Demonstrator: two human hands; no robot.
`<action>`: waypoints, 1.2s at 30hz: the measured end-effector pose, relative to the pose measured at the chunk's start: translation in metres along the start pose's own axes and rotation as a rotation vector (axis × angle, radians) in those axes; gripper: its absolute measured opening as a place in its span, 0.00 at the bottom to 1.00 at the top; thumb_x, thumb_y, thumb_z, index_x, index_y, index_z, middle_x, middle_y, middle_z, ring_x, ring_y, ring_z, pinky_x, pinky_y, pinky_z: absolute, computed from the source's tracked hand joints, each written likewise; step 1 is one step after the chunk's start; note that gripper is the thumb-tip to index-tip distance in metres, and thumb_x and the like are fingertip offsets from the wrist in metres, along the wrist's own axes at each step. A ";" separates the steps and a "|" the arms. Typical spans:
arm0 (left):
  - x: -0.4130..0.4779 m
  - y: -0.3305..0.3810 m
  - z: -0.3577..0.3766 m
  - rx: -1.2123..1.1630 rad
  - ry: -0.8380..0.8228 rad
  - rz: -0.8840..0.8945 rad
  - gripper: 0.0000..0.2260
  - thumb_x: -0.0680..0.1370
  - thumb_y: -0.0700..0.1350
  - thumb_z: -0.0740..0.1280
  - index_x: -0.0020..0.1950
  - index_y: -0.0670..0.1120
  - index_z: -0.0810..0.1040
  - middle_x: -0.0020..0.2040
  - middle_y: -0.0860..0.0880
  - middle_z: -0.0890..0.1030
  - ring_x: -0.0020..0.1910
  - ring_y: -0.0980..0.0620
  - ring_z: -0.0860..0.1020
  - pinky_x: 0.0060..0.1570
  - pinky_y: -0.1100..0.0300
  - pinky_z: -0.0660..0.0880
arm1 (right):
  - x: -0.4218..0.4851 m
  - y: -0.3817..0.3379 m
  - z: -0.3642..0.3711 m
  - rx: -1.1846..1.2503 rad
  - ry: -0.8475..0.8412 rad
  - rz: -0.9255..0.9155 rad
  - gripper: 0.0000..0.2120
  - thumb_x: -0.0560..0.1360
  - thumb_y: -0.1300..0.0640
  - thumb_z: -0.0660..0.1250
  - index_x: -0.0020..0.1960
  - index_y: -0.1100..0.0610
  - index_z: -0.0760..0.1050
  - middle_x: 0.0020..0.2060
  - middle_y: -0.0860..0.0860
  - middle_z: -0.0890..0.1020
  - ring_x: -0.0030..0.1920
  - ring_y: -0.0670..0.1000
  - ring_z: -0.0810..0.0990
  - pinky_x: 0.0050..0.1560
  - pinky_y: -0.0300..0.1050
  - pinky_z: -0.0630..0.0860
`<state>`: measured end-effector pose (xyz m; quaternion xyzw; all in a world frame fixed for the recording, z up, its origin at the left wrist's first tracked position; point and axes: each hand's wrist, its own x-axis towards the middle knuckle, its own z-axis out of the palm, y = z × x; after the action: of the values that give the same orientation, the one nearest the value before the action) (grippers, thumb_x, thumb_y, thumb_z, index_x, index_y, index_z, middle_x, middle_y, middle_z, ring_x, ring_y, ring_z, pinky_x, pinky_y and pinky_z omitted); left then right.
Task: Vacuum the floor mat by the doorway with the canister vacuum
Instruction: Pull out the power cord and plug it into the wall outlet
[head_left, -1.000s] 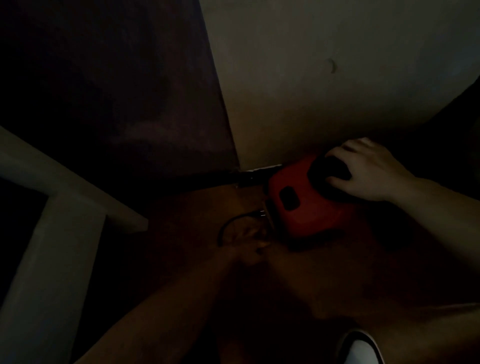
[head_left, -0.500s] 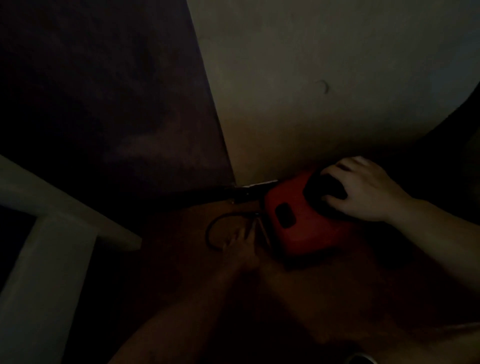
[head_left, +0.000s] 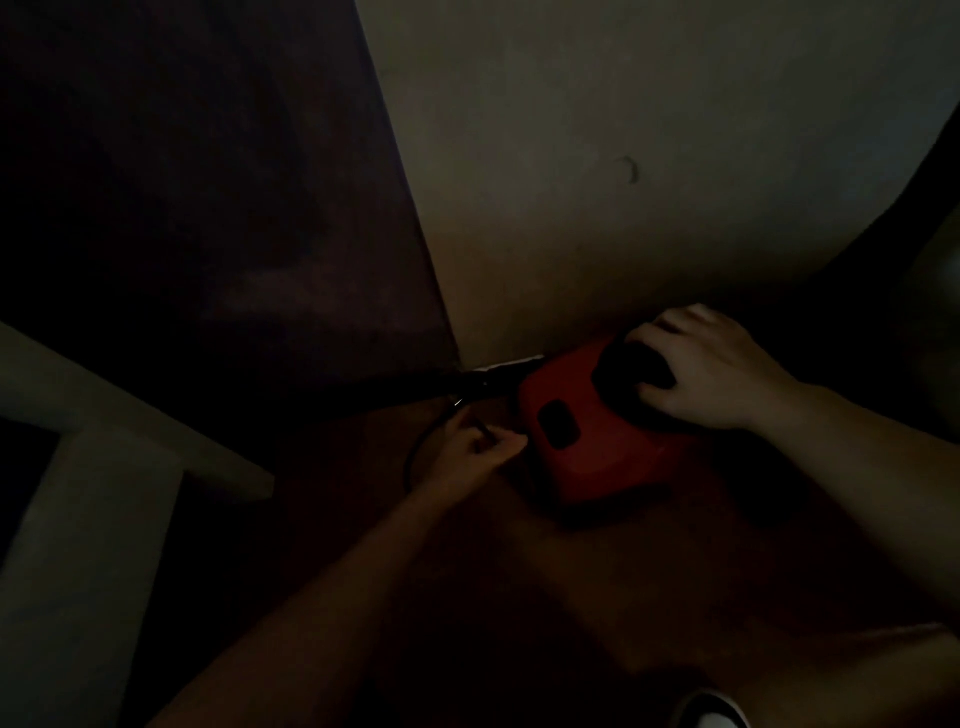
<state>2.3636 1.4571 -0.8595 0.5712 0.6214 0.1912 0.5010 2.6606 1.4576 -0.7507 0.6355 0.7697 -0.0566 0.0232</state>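
At three o'clock my right hand (head_left: 711, 369) wraps its fingers round the canister vacuum (head_left: 587, 447) handle, steadying it, while my left hand (head_left: 470, 452) pinches the cord (head_left: 417, 448), likely to draw it out.

Dim room seen from above. A boxy red plastic canister vacuum (head_left: 597, 441) sits on the brown floor (head_left: 675, 597) by a pale wall (head_left: 623, 156). The right hand (head_left: 711, 369) grips its black top handle (head_left: 623, 369). The left hand (head_left: 470, 454) pinches a thin black cord (head_left: 415, 457) just beside the vacuum.
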 end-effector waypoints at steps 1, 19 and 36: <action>0.000 0.000 0.004 0.015 0.109 0.012 0.08 0.68 0.60 0.76 0.38 0.57 0.85 0.61 0.50 0.78 0.67 0.55 0.71 0.71 0.49 0.68 | 0.000 -0.001 0.000 0.002 0.001 0.002 0.36 0.67 0.32 0.58 0.69 0.49 0.71 0.61 0.53 0.77 0.63 0.58 0.71 0.65 0.55 0.71; -0.013 0.004 -0.030 0.799 -0.114 0.293 0.18 0.76 0.45 0.71 0.65 0.47 0.79 0.65 0.43 0.69 0.62 0.45 0.74 0.61 0.61 0.70 | -0.001 -0.006 -0.002 -0.012 0.020 -0.005 0.31 0.70 0.40 0.69 0.70 0.51 0.71 0.62 0.54 0.76 0.64 0.59 0.70 0.64 0.55 0.70; -0.033 0.049 -0.077 0.348 0.289 0.510 0.13 0.80 0.36 0.66 0.62 0.44 0.82 0.47 0.51 0.77 0.39 0.55 0.82 0.44 0.60 0.78 | 0.000 -0.011 -0.005 -0.037 0.002 0.043 0.33 0.72 0.38 0.68 0.73 0.51 0.70 0.66 0.53 0.74 0.66 0.58 0.69 0.68 0.54 0.69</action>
<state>2.3187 1.4669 -0.7738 0.7521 0.5466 0.2803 0.2386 2.6501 1.4565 -0.7449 0.6513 0.7569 -0.0413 0.0353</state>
